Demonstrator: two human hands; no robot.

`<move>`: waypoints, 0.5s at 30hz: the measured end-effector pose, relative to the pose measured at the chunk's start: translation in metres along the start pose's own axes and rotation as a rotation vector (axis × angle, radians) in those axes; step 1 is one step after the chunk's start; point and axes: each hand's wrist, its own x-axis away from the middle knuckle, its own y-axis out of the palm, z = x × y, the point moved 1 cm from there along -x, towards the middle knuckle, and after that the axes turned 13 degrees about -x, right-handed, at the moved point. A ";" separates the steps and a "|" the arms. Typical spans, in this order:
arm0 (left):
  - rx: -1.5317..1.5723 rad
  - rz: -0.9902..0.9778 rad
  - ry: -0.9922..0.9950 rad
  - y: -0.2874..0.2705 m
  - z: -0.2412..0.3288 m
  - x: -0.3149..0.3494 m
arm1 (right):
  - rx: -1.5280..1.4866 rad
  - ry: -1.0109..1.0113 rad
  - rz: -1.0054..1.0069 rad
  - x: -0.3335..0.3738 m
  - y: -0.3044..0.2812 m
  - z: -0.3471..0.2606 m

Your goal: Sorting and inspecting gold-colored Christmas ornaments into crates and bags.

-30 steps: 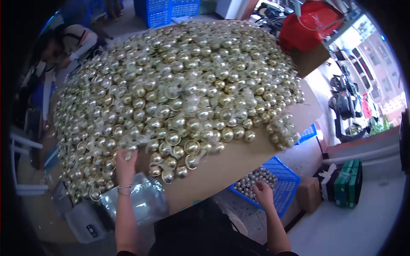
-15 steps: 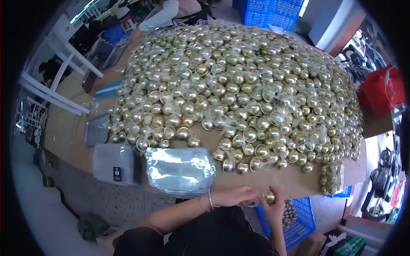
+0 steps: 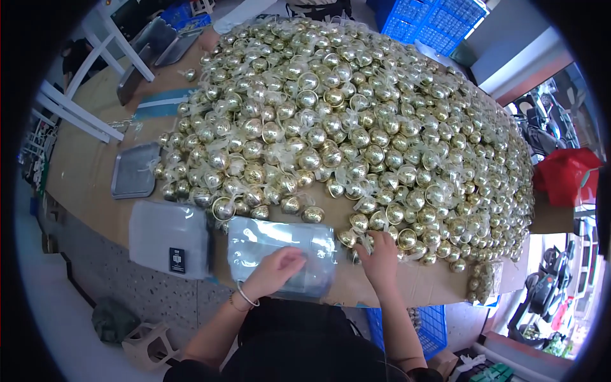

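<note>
Head view:
Left hand (image 3: 275, 270): flat on clear bag (image 3: 283, 256), fingers loose, grasping nothing.
Right hand (image 3: 380, 258): at pile edge, fingers curled among gold balls (image 3: 356, 140); grip unclear.
Bag: near bench (image 3: 83, 165) edge, beside grey box (image 3: 168, 239).

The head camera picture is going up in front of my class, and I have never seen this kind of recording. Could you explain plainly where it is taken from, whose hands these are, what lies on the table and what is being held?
There is no machine: a person works with bare hands. The round, bent picture comes from a wide-angle camera worn on that person's head, looking down, so the forearms enter from the bottom edge. On the cardboard-covered table lies a huge heap of shiny gold balls, many in thin clear wrappers. The left hand, with a bangle on the wrist, rests on a clear plastic bag lying at the near edge. The right hand reaches into the near edge of the heap, its fingers among the balls; whether it grips one cannot be told. Left of the bag lie a pale flat package and a grey tray.
</note>
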 end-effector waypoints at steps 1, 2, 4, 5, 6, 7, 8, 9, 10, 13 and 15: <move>0.049 -0.003 -0.024 -0.005 -0.007 -0.002 | 0.083 -0.051 -0.037 -0.008 0.015 0.008; 0.059 -0.010 -0.019 -0.012 -0.014 -0.001 | 0.155 -0.106 -0.077 -0.013 0.029 0.016; 0.111 0.079 -0.010 -0.024 -0.031 0.003 | -0.013 -0.011 -0.061 -0.020 0.040 0.037; 0.095 0.106 -0.043 -0.032 -0.033 0.007 | -0.197 0.084 -0.046 -0.027 0.040 0.037; 0.106 0.121 -0.053 -0.037 -0.038 0.008 | -0.216 0.213 -0.038 -0.031 0.034 0.036; 0.138 0.137 -0.052 -0.041 -0.044 0.008 | -0.099 0.128 0.086 -0.034 0.034 0.032; 0.167 0.147 -0.043 -0.046 -0.049 0.006 | 0.019 0.044 0.219 -0.037 0.035 0.027; 0.170 0.159 -0.053 -0.051 -0.051 0.006 | 0.041 -0.025 0.233 -0.043 0.044 0.009; 0.168 0.159 -0.055 -0.057 -0.051 0.004 | 0.061 -0.093 0.249 -0.050 0.057 -0.014; 0.164 0.105 -0.065 -0.068 -0.037 -0.007 | 0.146 -0.057 -0.159 -0.066 0.113 -0.060; 0.154 0.043 -0.063 -0.070 -0.030 -0.015 | 0.243 -0.080 -0.248 -0.077 0.152 -0.062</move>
